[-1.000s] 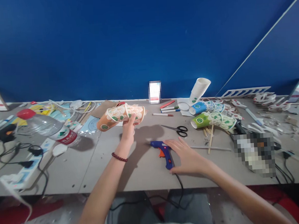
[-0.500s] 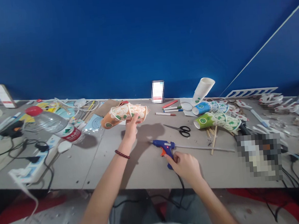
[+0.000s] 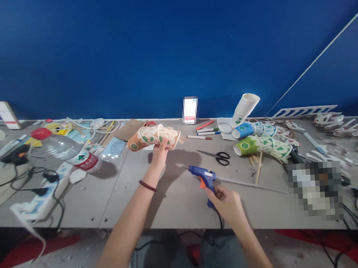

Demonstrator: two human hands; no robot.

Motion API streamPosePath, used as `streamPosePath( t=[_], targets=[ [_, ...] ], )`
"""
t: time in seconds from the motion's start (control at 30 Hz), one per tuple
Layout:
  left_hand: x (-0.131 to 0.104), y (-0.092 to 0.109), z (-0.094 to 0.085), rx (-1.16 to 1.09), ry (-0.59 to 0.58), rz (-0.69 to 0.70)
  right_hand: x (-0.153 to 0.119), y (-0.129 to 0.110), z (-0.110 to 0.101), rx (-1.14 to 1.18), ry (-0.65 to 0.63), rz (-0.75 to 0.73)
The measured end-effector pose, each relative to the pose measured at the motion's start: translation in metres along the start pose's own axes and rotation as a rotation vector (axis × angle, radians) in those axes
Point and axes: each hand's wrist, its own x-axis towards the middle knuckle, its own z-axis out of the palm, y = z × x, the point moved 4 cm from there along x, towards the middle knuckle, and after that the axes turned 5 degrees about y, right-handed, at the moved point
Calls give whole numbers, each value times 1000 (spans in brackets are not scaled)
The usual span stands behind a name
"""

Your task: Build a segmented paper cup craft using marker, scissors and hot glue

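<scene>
An orange fish-like piece made of joined paper cups (image 3: 142,137), with a white and green scale pattern, is held up in my left hand (image 3: 161,150), its fingers wrapped round the right part. My right hand (image 3: 226,200) holds the blue glue gun (image 3: 204,175) by its handle, nozzle pointing left, near the orange trigger. A long glue stick (image 3: 240,181) sticks out of the gun's back. Black scissors (image 3: 219,157) lie just above the gun. To the right rest a green cup piece (image 3: 253,144) and a blue cup piece (image 3: 249,129).
A bottle with a red cap (image 3: 81,157) lies tilted at the left by a power strip (image 3: 51,192). Markers (image 3: 208,131), a phone (image 3: 190,110) and stacked white cups (image 3: 246,105) stand or lie at the back. Paper scraps and cables cover the right side.
My left hand and the orange cup piece have shifted slightly right. The glue gun in my right hand has moved a little right, and its indicator light no longer shows.
</scene>
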Motion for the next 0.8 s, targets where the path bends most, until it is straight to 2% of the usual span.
streamPosePath(
  t=[0.23,0.37,0.5,0.63,0.8],
  targets=[
    [-9,4,10,-28,-229,41,-6,6,-12,534,-8,302],
    [-14,2,14,-21,-358,-18,-5,1,-16,720,38,387],
    [-20,0,15,-32,-439,-108,-5,-10,-24,802,138,354],
    [-25,2,14,-52,-506,-185,-1,-17,-32,811,211,256],
    [-34,8,18,-70,-636,-249,10,-22,-35,789,201,138]
  ],
)
